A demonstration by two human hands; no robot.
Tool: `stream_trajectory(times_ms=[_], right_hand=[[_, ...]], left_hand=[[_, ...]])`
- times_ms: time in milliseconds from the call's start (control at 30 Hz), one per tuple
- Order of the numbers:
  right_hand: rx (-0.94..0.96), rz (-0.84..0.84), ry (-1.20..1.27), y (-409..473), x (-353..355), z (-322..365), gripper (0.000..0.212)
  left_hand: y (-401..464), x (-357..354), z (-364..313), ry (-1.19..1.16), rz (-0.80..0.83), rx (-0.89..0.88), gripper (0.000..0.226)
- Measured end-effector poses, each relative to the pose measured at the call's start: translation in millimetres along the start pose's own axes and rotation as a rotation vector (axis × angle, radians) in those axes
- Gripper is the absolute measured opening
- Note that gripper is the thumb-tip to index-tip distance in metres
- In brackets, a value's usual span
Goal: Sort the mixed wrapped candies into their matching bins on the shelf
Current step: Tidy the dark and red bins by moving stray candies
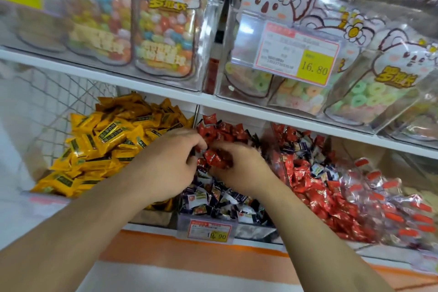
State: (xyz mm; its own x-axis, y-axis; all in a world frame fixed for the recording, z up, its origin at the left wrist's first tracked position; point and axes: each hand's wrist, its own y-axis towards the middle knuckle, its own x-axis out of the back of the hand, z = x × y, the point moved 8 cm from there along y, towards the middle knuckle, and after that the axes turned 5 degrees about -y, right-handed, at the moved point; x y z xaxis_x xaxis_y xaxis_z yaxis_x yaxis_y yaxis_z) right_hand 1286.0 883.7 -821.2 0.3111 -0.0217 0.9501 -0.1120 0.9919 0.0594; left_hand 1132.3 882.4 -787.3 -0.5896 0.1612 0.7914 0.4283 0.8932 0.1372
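Left hand [174, 163] and right hand [239, 168] both reach into the middle clear plastic bin [208, 220] on the lower shelf, fingers curled, knuckles nearly touching. Between them sits a cluster of small red foil-wrapped candies [213, 157]; right-hand fingers are curled round several of them, left-hand fingertips pinch at the same cluster from the other side. Exactly how many pieces each holds: cannot tell, motion blur.

Middle bin is mixed: red wrapped candies piled at the back [225, 129], dark purple-and-white wrapped candies [218, 199] filling the front, under the hands. An orange-and-yellow price tag [209, 231] is clipped to its front wall.

Left of it: wire-mesh basket [47, 106] heaped with yellow rectangular wrapped candies with dark labels [106, 142]. Left forearm crosses over its front corner.

Right of it: clear bin with mostly red foil candies plus some purple-and-white ones mixed in [315, 182]. Further right, clear-wrapped candies with orange-red labels [388, 199].

Upper white shelf board [142, 83] carries clear acrylic boxes: pouches of multicoloured jelly beans with a cartoon fox header [166, 31] on the left, pouches of pastel ring gummies with a cartoon koala header [369, 92] on the right. Yellow "16.80" price label [296, 54] hangs on the front of the right box
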Motion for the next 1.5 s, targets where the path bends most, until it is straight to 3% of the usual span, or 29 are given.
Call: stream_trajectory(times_ms=[100,233,567,767,1000,1133,1400,1500], right_hand=[[-0.019,0.022,-0.135,8.7,-14.7,-4.8,0.058],[-0.043,0.045,-0.171,11.8,-18.8,-8.5,0.041],[-0.023,0.005,-0.089,7.4,-21.0,-12.9,0.027],[-0.063,-0.112,0.130,-2.8,0.9,-17.0,0.027],[-0.230,-0.221,0.757,-25.3,37.6,-31.1,0.016],[-0.229,-0.272,0.937,-45.9,56.6,-40.6,0.018],[-0.349,-0.477,0.817,-113.9,109.0,-100.6,0.019],[-0.426,-0.468,0.470,-129.7,117.2,-124.2,0.020]], left_hand=[[0.4,0.6,2.3,-0.010,0.007,0.020,0.032],[0.7,0.4,2.7,-0.018,0.025,0.040,0.032],[-2.0,-0.1,0.3,-0.009,0.038,0.037,0.031],[-0.8,-1.1,1.0,0.004,0.038,0.037,0.030],[1.3,-3.0,2.3,0.022,0.022,0.014,0.030],[0.2,-3.7,-2.1,0.036,0.014,-0.011,0.031],[-5.5,-9.2,-12.5,0.046,0.032,-0.001,0.032],[-7.5,-11.5,-11.5,0.042,0.051,0.009,0.032]])
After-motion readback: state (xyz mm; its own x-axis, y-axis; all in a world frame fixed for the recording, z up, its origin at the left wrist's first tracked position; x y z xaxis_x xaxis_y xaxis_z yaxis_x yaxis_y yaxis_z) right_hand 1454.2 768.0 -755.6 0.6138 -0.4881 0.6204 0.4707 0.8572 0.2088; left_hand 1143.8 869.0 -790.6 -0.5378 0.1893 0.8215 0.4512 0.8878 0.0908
